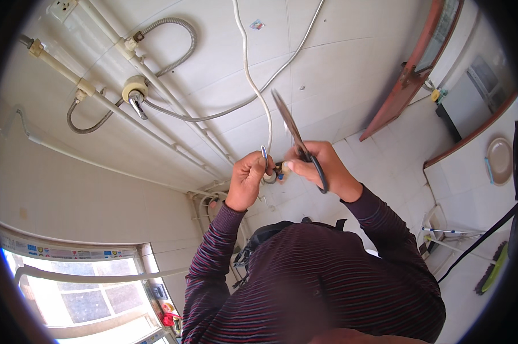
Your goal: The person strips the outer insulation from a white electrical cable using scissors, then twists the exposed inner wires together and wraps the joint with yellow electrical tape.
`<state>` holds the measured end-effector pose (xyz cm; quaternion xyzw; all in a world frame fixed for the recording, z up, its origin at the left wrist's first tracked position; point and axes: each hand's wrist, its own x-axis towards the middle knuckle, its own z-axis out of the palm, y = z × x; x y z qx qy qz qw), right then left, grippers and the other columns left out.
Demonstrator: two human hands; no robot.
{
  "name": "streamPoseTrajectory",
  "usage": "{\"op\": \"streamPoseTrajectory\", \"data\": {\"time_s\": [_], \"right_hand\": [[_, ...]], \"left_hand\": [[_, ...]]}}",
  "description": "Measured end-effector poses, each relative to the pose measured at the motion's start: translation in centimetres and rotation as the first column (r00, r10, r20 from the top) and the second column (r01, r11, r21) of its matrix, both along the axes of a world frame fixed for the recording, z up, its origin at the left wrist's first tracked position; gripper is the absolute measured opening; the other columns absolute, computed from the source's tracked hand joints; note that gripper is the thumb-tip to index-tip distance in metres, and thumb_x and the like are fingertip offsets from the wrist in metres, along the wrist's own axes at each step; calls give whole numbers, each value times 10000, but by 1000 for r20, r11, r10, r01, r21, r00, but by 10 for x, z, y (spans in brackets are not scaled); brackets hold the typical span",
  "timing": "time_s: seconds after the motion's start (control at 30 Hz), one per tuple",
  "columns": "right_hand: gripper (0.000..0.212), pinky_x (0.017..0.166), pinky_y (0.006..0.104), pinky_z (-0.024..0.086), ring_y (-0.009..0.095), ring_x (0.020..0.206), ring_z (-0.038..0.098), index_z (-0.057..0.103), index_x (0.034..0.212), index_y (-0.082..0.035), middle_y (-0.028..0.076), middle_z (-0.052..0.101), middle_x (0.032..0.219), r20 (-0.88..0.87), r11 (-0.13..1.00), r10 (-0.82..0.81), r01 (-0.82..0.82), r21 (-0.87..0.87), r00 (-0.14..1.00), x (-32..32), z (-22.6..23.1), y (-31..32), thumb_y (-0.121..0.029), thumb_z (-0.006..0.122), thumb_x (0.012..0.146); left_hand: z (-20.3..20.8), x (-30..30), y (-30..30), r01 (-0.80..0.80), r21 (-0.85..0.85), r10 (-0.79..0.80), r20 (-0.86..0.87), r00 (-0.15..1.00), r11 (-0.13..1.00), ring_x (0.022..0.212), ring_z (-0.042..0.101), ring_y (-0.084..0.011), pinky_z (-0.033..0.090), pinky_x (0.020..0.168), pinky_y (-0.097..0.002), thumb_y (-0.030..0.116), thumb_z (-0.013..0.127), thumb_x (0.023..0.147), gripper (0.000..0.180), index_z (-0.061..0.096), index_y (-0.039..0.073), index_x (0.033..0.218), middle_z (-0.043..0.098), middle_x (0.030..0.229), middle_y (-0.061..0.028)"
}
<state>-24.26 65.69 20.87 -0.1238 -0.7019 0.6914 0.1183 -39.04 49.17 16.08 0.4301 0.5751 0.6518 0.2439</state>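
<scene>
My right hand (328, 166) grips a pair of scissors (293, 125), their long dark blades pointing up and away and a black handle loop hanging below the fingers. A little to its left, my left hand (248, 176) is closed, thumb against fingers, on a small thin piece (264, 152) with a pale, bluish tip; its kind is unclear. Just beside those fingers shows a small ring-shaped thing (270, 178), partly hidden. Between the scissors and the left hand there is a gap. A white hose (248, 69) runs down the wall behind the left hand.
A shower mixer valve (135, 94) with pipes and flexible metal hoses is on the tiled wall. At lower left is a bright window (87, 292). A red-brown door (408, 80) stands at upper right. Toward the right are an oval basin (500, 161) and a green brush head (493, 269).
</scene>
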Motion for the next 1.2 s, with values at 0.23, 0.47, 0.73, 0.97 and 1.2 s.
{"op": "streamPoseTrajectory", "data": {"time_s": [0.23,0.47,0.73,0.97,1.2], "right_hand": [[165,537,208,467,51,616,587,651,971,40,57,682,819,-147,996,13,-26,-84,989,-36,7,-16,-64,735,874],[133,488,216,436,51,563,558,634,919,37,44,652,720,-82,998,45,-48,-39,996,-42,13,-36,-71,694,871],[119,481,215,421,49,549,541,635,906,25,27,633,683,-130,995,82,-88,-46,988,-51,10,-59,-70,704,884],[112,494,211,431,63,573,565,639,926,12,40,661,760,-136,989,97,-111,-101,986,-56,2,-71,-66,710,887],[120,520,228,430,66,567,543,609,914,-17,26,640,752,-73,923,158,-174,-343,985,-63,10,-94,-46,707,851]], "left_hand": [[-8,-3,-15,27,-1,-27,-143,989,1000,806,541,-143,445,738,-293,316,509,1067,388,637,-23,928,627,860,-43],[0,1,-34,-40,38,46,-181,982,998,727,510,-186,444,686,-334,219,540,1054,322,609,-18,847,560,768,-66],[-5,-9,-57,-64,72,77,-205,976,995,739,506,-160,425,690,-307,282,519,1066,391,622,-11,829,573,789,-54],[-9,-17,-78,2,71,3,-60,998,997,758,505,-167,442,720,-322,325,505,1078,421,605,-14,849,541,796,-58],[-18,-29,-100,112,131,-119,45,992,985,773,497,-161,438,737,-312,415,516,1064,455,604,-8,920,566,890,-62]]}}
